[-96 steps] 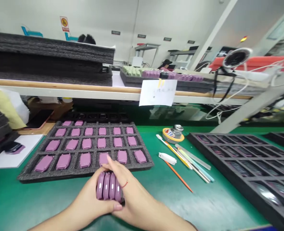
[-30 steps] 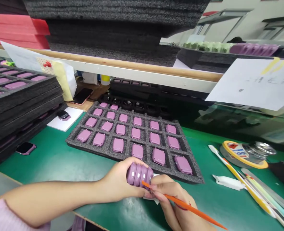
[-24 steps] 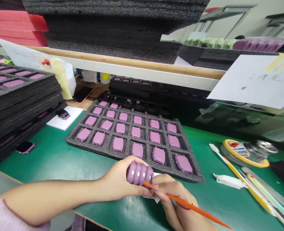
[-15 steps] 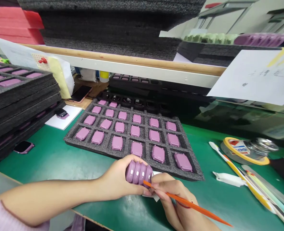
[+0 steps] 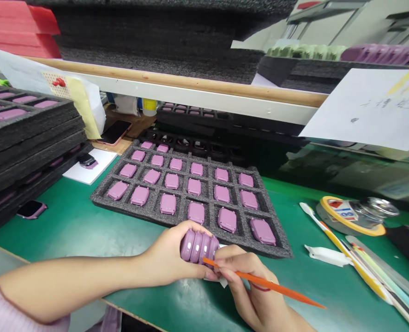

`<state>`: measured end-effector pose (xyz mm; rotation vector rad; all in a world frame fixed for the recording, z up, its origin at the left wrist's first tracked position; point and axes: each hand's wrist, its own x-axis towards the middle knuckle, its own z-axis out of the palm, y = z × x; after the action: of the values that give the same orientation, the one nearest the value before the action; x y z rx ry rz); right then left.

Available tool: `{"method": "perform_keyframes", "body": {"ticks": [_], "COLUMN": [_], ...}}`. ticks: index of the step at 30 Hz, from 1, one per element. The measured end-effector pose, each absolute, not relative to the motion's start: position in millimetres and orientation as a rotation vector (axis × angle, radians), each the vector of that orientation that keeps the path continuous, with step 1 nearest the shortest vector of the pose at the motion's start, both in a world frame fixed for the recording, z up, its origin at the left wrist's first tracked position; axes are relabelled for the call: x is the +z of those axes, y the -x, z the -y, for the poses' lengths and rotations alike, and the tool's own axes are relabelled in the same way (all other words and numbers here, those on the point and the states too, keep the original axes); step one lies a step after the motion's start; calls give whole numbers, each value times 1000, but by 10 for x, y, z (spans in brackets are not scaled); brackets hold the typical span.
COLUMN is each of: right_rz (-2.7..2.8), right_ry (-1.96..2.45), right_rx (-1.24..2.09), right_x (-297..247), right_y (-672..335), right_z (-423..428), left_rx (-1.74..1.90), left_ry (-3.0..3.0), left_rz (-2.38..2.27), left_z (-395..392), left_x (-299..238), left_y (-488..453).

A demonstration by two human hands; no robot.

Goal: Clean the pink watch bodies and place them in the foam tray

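Gripping a bundle of four purple watch cases (image 5: 199,246) in the left hand (image 5: 170,258), curling thumb and fingers around it, just in front of the near edge of a black foam tray (image 5: 135,210). Pinching an orange stick (image 5: 277,289) pen-fashion in the right hand (image 5: 251,265), laying its tip against the bundle toward the end nearest that hand. Seeing a white scrap (image 5: 224,282) poking out below, mostly hidden; not making out its hold.

Judging progress: seeming mid-step, with the stick in contact and the bundle outside the tray. Not telling which of the four, if any, count as finished. Counting twenty loose purple cases (image 5: 194,186) lying in the tray, including just two along the far row; not telling their state of completion either. Noting a toothbrush (image 5: 367,277) lying untouched on the green bench (image 5: 97,235). Reckoning work on the held four as unfinished.
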<state>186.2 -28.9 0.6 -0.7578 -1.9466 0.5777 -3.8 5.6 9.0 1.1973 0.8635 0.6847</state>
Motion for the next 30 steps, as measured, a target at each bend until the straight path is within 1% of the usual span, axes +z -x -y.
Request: {"method": "perform_keyframes", "body": {"ticks": [6, 11, 19, 24, 30], "right_rz": [1988, 2083, 2126, 2112, 2153], "right_ry": [764, 863, 915, 897, 899], "right_rx": [524, 441, 429, 480, 466], "right_x": [22, 72, 103, 102, 103], "right_y": [-1874, -1838, -1828, -1834, -1857], "right_z": [318, 357, 377, 369, 391], "left_rx": [681, 672, 655, 648, 653], "left_ry": [-1203, -1239, -1353, -1369, -1357], "left_rz": [-883, -915, -966, -976, -958], "left_z": [-42, -42, -22, -19, -3], "left_x": [66, 63, 9, 2, 41], "left_y": [38, 28, 37, 38, 32]}}
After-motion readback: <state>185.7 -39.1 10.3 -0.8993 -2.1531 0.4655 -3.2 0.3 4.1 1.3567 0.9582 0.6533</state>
